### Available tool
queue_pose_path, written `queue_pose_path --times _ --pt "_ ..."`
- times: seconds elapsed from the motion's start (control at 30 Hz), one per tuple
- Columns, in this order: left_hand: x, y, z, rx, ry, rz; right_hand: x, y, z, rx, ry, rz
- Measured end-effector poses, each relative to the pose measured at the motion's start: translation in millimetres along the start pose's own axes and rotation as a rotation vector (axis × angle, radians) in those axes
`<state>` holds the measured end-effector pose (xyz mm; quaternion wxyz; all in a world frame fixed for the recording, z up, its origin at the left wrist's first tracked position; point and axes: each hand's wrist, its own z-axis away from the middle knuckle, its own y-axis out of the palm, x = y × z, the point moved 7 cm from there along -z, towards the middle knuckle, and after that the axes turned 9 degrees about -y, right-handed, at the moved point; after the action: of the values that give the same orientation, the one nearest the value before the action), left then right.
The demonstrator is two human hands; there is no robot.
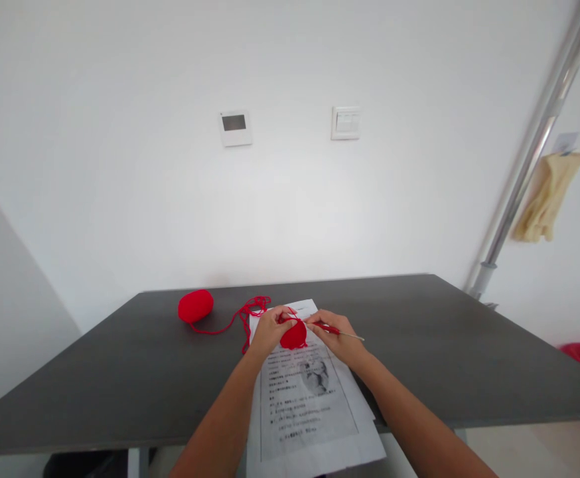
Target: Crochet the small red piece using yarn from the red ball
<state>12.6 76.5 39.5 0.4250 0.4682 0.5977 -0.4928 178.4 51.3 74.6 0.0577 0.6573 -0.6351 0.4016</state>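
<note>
A small red crocheted piece (293, 335) is pinched in my left hand (271, 330), and it hangs below my fingers over the paper. My right hand (336, 335) is closed around a crochet hook (330, 328) with a red grip. The hook's thin metal end sticks out to the right, while its tip meets the top edge of the red piece. Loose red yarn (256, 305) trails left from my left hand to a red yarn ball (195, 307) on the table. Printed sheets of paper (314, 425) lie under both hands.
The dark grey table (419, 345) stands against a white wall, and the papers hang past its front edge. A thermostat panel (235, 128) and a light switch (346, 123) are on the wall. Yellowish gloves (549, 196) hang beyond a metal pole (539, 146) at right.
</note>
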Motion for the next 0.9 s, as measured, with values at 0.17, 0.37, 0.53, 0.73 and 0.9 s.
queue_pose_path --times 0.17,0.37,0.53,0.73,0.9 --pt "3.7 1.4 -1.1 0.038 -0.050 0.033 -12.3 -6.0 -1.7 -0.037 0.154 -0.282" --pt "6.3 13.6 10.5 0.201 -0.242 0.253 -20.5 2.5 0.1 -0.123 0.322 -0.596" --pt "4.7 19.3 18.3 0.298 -0.352 0.424 -11.5 -0.6 -2.1 -0.207 0.241 -0.551" --pt "1.0 16.2 20.6 0.313 -0.361 0.498 0.8 0.1 -3.2 -0.171 0.039 -0.354" --pt "-1.2 20.2 23.1 0.363 -0.342 0.460 1.9 8.6 -1.5 -0.062 -0.004 -0.261"
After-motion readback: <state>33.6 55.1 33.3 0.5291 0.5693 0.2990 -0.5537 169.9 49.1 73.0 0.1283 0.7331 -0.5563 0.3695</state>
